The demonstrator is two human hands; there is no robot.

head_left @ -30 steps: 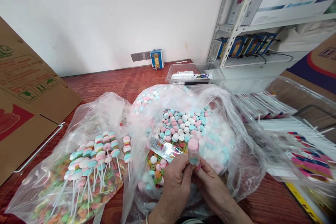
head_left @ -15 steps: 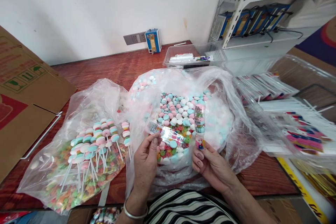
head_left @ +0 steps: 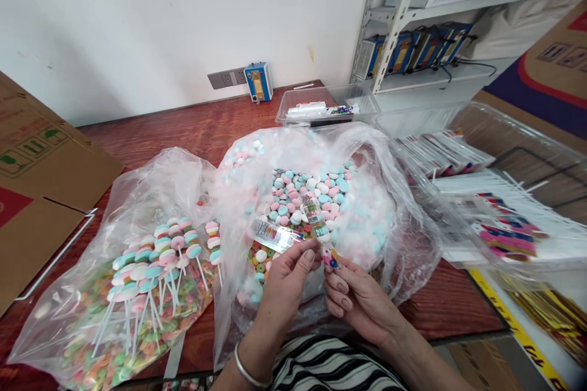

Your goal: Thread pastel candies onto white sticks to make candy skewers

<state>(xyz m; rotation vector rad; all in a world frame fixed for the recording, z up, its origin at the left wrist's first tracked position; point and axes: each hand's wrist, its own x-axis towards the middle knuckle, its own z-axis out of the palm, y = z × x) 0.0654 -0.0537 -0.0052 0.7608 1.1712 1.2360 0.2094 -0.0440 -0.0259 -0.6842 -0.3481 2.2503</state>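
My right hand [head_left: 360, 299] pinches the lower end of a slim printed clear packet [head_left: 316, 220], which leans up and left with round candies visible inside. My left hand [head_left: 291, 278] has its thumb and fingers closed right beside this packet; what they hold, if anything, is hidden. A clear printed wrapper [head_left: 277, 235] lies just left of these fingertips, partly behind my left hand. Beneath both hands is an open plastic bag [head_left: 403, 214] of pink, blue and white round candies [head_left: 284, 195], with ring-shaped gummies [head_left: 261, 263] near its front.
On the left, candy skewers on white sticks [head_left: 156, 269] rest on a bag of gummies [head_left: 110, 354]. A cardboard box [head_left: 50, 153] stands at far left. Clear bins [head_left: 458, 195] with sticks and printed wrappers are at right. Behind sits a clear tray [head_left: 330, 98].
My left hand has moved right, off the middle of the clear wrapper, to the packet in my right hand. The packet now tilts left instead of standing upright. The view has shifted slightly.
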